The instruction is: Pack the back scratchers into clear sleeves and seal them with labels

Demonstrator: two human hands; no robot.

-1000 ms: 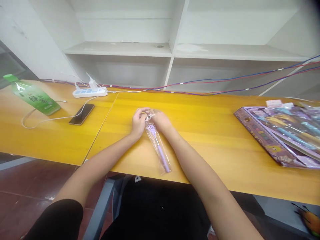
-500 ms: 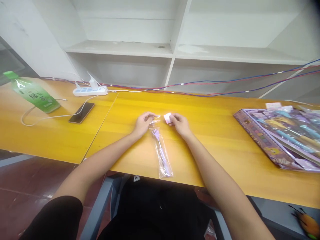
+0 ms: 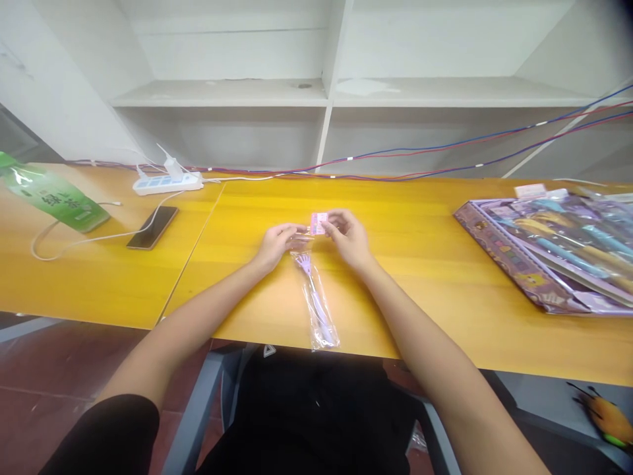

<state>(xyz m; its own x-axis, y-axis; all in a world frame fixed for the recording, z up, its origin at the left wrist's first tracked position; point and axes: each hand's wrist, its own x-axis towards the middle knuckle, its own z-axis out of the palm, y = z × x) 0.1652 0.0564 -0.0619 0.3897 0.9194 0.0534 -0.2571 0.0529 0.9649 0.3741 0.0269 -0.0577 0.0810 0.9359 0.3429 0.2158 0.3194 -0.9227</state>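
A purple stick with a small hand-shaped end, like a mini back scratcher, lies on the table inside a clear plastic bag. My left hand is closed in a pinch on the bag's upper end, just above the hand-shaped tip. Between the thumb and fingers of my right hand is a small pink and white card. The card sits close to the left fingertips, at the bag's top; whether it touches the plastic I cannot tell.
On the right, a purple patterned box holds several bagged sticks. To the left are a phone with a white cable, a green bottle and a power strip. Cables run along the back below white shelves.
My right hand has moved left with the card, whose printed face now shows beside the left fingertips. The left hand still pinches the bag. The view has shifted slightly.
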